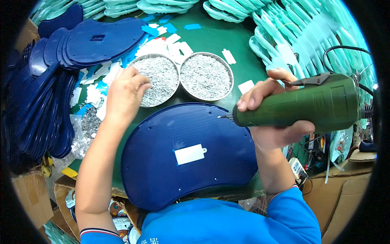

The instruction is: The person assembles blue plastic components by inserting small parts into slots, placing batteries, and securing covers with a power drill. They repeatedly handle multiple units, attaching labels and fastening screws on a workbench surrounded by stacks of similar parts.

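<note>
My right hand (264, 99) is wrapped round a green electric screwdriver (300, 103) with a black lever on top. Its thin bit points left, over the far right edge of a dark blue kidney-shaped plastic panel (162, 126). That panel lies flat in front of me, a white tabbed rectangular piece (189, 154) at its middle. At the left rim of a round tin full of small silvery screws (160, 75), my left hand (126, 89) has its fingers curled together; whatever they hold is too small to make out. A second screw-filled tin (206, 77) stands to its right.
Dark blue panels (101, 40) are stacked at the left. White and blue plastic pieces (178, 49) lie scattered behind and left of the tins. Pale green moulded parts (300, 36) pile up along the back and right. A black cord (367, 88) trails behind the screwdriver.
</note>
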Tool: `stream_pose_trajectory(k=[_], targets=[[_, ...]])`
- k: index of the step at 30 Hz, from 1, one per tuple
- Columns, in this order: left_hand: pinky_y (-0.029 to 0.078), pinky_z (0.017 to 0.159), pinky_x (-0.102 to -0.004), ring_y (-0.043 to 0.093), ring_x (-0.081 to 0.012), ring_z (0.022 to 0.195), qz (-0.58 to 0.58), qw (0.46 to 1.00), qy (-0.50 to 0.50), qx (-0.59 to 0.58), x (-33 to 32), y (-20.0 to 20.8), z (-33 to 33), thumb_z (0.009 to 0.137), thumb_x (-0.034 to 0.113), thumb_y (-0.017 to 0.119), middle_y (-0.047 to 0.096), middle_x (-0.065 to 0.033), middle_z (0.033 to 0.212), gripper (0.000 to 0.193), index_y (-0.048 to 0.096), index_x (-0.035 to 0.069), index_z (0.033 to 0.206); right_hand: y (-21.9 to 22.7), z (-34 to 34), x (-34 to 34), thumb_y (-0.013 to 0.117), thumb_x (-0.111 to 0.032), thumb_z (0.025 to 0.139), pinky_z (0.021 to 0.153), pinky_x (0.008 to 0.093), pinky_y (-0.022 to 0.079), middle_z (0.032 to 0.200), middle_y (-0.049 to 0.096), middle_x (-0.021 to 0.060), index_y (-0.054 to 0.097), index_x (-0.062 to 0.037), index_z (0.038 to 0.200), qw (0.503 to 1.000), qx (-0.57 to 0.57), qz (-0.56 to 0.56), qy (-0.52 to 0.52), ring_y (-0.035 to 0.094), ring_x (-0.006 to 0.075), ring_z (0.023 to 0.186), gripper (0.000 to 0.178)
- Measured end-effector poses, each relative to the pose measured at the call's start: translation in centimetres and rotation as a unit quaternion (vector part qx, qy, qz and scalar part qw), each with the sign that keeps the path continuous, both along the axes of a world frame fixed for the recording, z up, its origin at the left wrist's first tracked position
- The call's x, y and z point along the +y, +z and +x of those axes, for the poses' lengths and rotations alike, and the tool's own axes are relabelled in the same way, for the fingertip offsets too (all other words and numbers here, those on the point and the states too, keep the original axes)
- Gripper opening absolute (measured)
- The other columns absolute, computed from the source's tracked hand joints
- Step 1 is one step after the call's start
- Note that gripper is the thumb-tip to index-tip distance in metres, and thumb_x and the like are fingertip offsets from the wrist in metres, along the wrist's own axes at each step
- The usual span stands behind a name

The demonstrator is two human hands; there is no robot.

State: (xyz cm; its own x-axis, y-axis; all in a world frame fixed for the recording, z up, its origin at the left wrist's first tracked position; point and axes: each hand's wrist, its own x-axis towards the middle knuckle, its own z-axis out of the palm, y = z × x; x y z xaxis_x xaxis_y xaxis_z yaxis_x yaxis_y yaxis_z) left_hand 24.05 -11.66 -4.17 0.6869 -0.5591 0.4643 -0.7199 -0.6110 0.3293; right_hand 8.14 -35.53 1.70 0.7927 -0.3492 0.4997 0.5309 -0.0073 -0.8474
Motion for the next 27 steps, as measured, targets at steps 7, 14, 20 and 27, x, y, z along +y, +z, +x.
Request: stream_pose_trajectory(k=[7,14,20,27], targets=[[0.050,0.069,-0.0362,0.063,-0.0274,0.076,-0.063,0.991,-0.086,0.081,-3.0,0.9,-3.1,0.080,0.002,0.069,0.062,-0.0123,0.080,0.008,0.065,0.002,0.086,-0.8,1.8,0.2,0.052,-0.088,0.073,0.065,0.0340,0.055,0.074,0.057,0.0117,0.043,0.0036,0.120,0.997,0.052,-0.025,0.047,0.062,0.0213,0.067,0.103],[0.049,0.072,-0.0399,0.058,-0.0301,0.079,-0.064,0.963,-0.216,0.148,-5.5,0.4,-7.1,0.079,0.005,0.070,0.057,-0.0116,0.081,0.013,0.061,0.004,0.087,-0.8,2.8,-0.4,0.050,-0.091,0.067,0.058,0.0300,0.056,0.075,0.058,0.0122,0.042,0.0045,0.123,0.984,0.084,-0.075,0.139,0.063,0.0203,0.067,0.111],[0.049,0.071,-0.0405,0.057,-0.0305,0.077,-0.022,0.952,-0.249,0.173,-5.6,1.2,-8.5,0.077,0.007,0.069,0.055,-0.0116,0.079,0.012,0.060,0.004,0.084,-0.7,1.0,0.3,0.045,-0.096,0.063,0.060,0.0349,0.055,0.072,0.057,0.0108,0.038,0.0056,0.130,0.981,-0.054,0.091,0.164,0.061,0.0221,0.062,0.122],[0.049,0.071,-0.0408,0.056,-0.0301,0.076,0.006,0.951,-0.263,0.160,-5.1,2.1,-9.8,0.078,0.005,0.067,0.053,-0.0114,0.076,0.011,0.057,0.004,0.083,0.5,-1.4,1.4,0.048,-0.094,0.063,0.060,0.0351,0.056,0.072,0.059,0.0123,0.039,0.0057,0.127,0.989,0.017,0.026,0.146,0.062,0.0231,0.062,0.119]])
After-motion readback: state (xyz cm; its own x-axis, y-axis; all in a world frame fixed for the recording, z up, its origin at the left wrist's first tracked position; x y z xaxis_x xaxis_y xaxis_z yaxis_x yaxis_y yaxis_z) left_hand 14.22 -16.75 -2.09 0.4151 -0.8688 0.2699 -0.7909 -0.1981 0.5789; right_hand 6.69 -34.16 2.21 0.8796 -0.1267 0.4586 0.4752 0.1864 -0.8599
